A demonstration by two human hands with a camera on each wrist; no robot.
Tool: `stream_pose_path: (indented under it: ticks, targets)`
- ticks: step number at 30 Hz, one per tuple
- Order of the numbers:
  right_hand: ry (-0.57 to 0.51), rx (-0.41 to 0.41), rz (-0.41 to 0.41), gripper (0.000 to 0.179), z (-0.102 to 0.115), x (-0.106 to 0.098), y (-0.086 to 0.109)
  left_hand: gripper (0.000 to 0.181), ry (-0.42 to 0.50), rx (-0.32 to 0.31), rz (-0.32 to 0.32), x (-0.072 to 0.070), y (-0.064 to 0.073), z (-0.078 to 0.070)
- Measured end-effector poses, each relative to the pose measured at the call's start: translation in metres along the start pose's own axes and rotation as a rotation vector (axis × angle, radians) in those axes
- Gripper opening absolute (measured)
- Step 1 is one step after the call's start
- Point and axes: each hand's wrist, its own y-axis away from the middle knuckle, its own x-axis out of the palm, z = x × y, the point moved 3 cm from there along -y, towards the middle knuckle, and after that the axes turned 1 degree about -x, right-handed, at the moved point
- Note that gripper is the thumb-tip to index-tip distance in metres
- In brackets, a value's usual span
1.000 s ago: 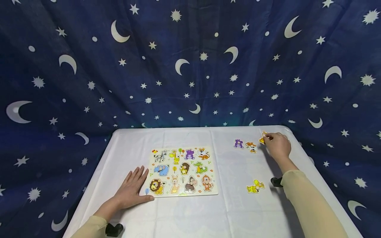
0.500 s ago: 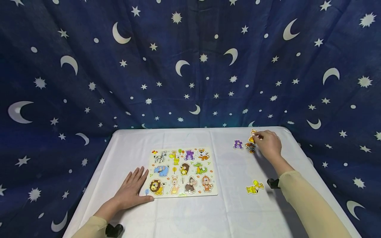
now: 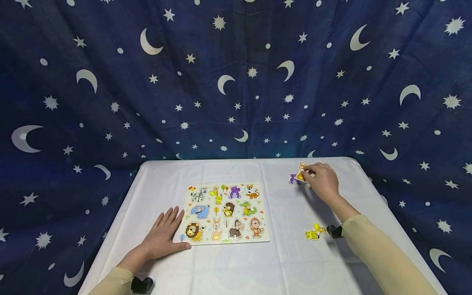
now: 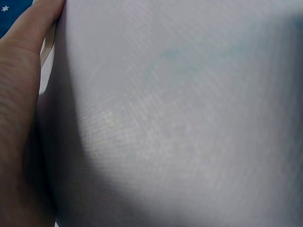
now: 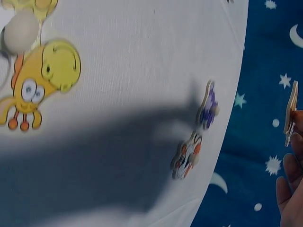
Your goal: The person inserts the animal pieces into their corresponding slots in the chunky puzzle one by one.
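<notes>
In the head view my right hand (image 3: 324, 181) pinches a kangaroo puzzle piece (image 3: 301, 168), held up over the far right of the table. Below it, a purple hippo piece (image 3: 293, 179) is partly covered, and a tiger piece (image 5: 187, 158) is mostly hidden from the head view. My left hand (image 3: 164, 234) lies with fingers spread at the left side of an animal puzzle board (image 3: 267, 234), its thumb on the near-left corner. The right wrist view shows the kangaroo piece edge-on in my fingertips (image 5: 284, 191).
A giraffe piece (image 3: 313, 233) with a round knob lies by itself nearer the front, below my right forearm. White cloth (image 3: 236, 270) covers the table. Behind it hangs a dark blue curtain (image 3: 199, 123) with moons and stars.
My right hand has carried the kangaroo piece leftward from the far right corner, passing over the tiger piece to above the hippo piece. My left hand has stayed in place.
</notes>
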Motion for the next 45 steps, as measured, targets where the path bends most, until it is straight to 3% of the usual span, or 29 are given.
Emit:
stream_pose_path:
  ticks: [10, 30, 45]
  targets:
    - [-0.038, -0.104, 0.006, 0.018, 0.029, 0.012, 0.007, 0.121, 0.000, -0.001, -0.004, 0.000, 0.000, -0.001]
    - [-0.142, -0.315, 0.100, 0.008, 0.119, 0.052, 0.040, 0.120, 0.002, -0.004, 0.001, -0.001, -0.001, -0.002]
    - [-0.192, -0.382, 0.172, 0.006, 0.170, 0.081, 0.064, 0.120, 0.005, -0.003, -0.003, -0.001, 0.000, -0.002]
